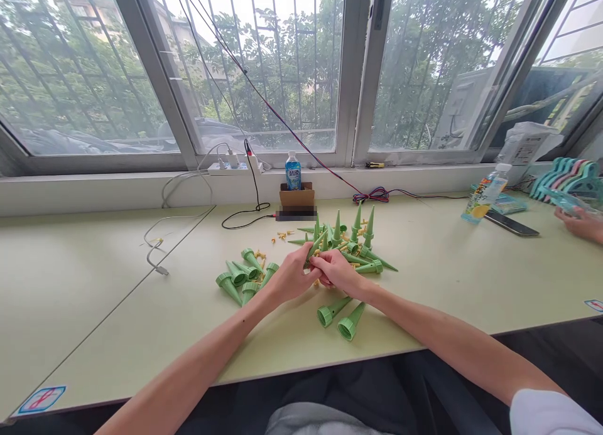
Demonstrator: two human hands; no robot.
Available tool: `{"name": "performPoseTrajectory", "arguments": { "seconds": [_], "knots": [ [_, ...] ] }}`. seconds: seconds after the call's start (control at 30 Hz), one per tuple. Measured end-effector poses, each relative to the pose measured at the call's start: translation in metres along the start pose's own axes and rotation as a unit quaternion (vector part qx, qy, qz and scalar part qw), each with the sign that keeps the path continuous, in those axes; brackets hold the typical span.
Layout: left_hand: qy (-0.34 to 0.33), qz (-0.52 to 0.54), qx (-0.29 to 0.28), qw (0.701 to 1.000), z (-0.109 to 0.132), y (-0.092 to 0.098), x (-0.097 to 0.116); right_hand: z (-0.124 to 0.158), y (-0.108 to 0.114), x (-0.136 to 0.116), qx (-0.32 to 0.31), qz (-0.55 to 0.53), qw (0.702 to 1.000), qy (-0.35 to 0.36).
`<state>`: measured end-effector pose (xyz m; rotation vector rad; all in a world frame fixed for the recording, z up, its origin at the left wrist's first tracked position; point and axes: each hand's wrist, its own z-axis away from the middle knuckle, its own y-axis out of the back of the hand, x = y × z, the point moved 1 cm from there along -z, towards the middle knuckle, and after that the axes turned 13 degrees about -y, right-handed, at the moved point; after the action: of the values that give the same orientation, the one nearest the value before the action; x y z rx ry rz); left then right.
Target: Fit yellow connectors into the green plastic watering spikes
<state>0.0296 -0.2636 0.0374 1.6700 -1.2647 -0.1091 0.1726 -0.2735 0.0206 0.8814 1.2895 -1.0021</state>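
Note:
My left hand [293, 273] is closed round a green cone-shaped spike [315, 245] whose tip points up and to the right. My right hand [335, 270] is pinched against the same spike at its lower end; what its fingertips hold is hidden. Both hands meet above the pale green table [141, 322]. A pile of green spikes [351, 237] stands and lies just behind the hands. Another group of spikes [241, 278] lies to the left. Two spikes [342, 317] lie in front of my right hand. Small yellow parts [281, 236] are scattered near the pile.
A small cardboard box [296, 198] with a blue bottle [293, 171] stands at the back by the window. A power strip [233, 166] and cables lie on the sill. At the right lie a drink bottle [485, 195], a phone [511, 223], coloured hangers [568, 174] and another person's hand [581, 223].

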Motion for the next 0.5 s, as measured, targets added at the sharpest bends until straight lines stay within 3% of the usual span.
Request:
{"name": "performPoseTrajectory", "arguments": {
  "seconds": [0.3, 0.5],
  "knots": [
    [0.0, -0.01, -0.04, 0.999, 0.0006, -0.0006, -0.0027, 0.0007, 0.0057, -0.0011, 0.056, 0.157, 0.983, 0.078],
    [0.014, 0.004, -0.043, 0.999, 0.0004, 0.0, -0.0005, 0.003, 0.0036, -0.004, 0.001, 0.061, 0.998, 0.019]
  ]
}}
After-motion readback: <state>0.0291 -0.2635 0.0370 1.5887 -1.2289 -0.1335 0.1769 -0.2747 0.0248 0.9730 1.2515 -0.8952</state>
